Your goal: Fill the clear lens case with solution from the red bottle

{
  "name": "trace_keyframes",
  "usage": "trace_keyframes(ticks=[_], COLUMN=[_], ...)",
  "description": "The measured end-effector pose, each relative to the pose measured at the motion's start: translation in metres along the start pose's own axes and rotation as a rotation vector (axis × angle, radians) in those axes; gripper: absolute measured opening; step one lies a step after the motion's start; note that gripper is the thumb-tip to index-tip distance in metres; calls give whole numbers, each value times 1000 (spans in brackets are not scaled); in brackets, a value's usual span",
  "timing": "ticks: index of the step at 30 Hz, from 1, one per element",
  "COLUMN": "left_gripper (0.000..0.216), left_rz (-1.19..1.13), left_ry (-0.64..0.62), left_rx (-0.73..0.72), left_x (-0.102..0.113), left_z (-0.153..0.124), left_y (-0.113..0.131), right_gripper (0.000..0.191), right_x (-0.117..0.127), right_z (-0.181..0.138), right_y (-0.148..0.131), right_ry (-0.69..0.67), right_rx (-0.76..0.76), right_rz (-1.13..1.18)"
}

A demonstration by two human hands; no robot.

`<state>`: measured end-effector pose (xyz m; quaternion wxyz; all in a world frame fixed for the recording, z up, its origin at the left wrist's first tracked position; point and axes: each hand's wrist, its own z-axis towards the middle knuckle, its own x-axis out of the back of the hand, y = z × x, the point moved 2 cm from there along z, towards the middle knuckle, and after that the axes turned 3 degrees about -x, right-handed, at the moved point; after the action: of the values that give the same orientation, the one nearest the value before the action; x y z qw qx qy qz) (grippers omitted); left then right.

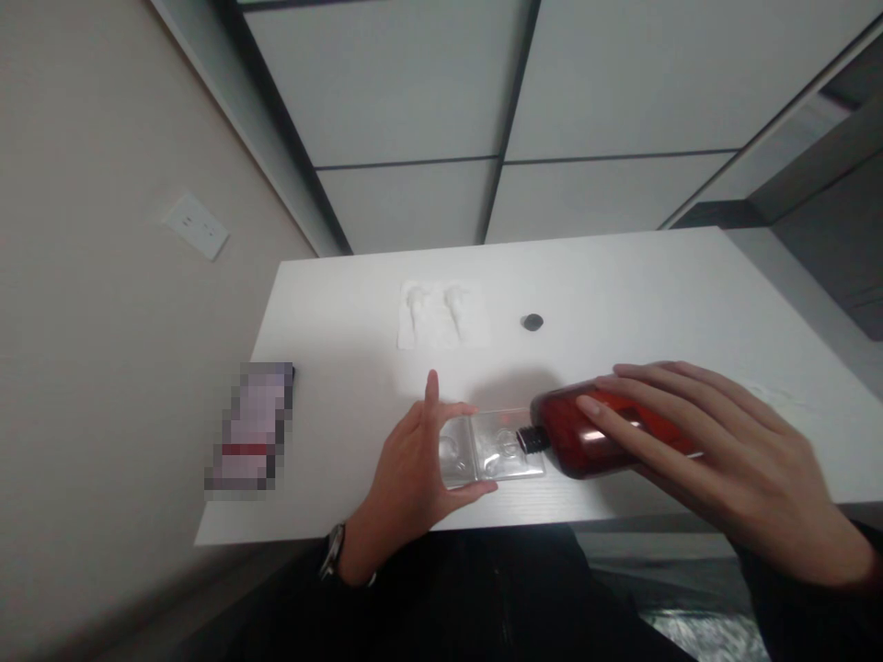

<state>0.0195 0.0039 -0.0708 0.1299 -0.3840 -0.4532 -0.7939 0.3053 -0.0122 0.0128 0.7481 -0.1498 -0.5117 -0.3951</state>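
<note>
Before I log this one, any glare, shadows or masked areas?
Head view: bright glare on the red-brown bottle, glints on the clear tray; head view: soft shadow on the white table beyond the bottle; head view: coarse pixelation masks an item at the table's left.

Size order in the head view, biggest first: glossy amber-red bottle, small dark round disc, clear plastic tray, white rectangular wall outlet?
1. Glossy amber-red bottle, partly covered, visible part still biggest
2. Clear plastic tray, also partly covered
3. White rectangular wall outlet
4. Small dark round disc
</note>
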Motion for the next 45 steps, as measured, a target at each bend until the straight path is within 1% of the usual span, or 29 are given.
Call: trace_keyframes(ticks=[2,6,8,11,14,15,16,19,20,21,24,26,28,40,43,45], left_gripper=[112,118,118,124,136,137,133,112,111,114,138,155,166,173,173,171], left_rz=[-6,-10,-14,-19,-25,-27,-27,-14,-11,-11,-29,-36,-36,-36,-35,-37], left_ry=[1,7,4,3,13,16,15,3,3,5,6,14,24,18,18,16], left_rx=[4,-4,-1,7,9,10,10,5,2,0,-3,-5,-6,4,1,3], left_x=[0,0,0,-1,-1,-1,0,1,1,1,1,0,-1,-2,-2,-2], left_z=[0,0,0,0,1,1,1,1,1,2,2,3,3,2,1,1], left_y=[0,0,0,0,1,1,1,2,3,3,3,3,3,2,2,1], right_gripper=[82,61,58,61,67,69,72,81,84,85,88,87,85,87,85,88], right_x=[1,1,1,-1,-3,-4,-4,-5,-5,-5,-5,-5,-5,-6,-6,-5], right_z=[1,0,-1,-2,-3,-3,-3,-4,-4,-4,-4,-4,-3,0,-1,-1], right_y=[0,0,1,2,3,3,3,3,3,3,3,3,3,2,2,2], right_ry=[-1,-11,-11,1,-19,-24,-26,-5,0,2,-15,-21,-18,-16,-14,-18], right_rx=[10,15,15,9,9,6,0,-16,-16,-10,7,2,-18,-19,-34,-27], right_rz=[4,-6,-5,-2,0,4,8,17,16,14,7,11,17,48,47,42])
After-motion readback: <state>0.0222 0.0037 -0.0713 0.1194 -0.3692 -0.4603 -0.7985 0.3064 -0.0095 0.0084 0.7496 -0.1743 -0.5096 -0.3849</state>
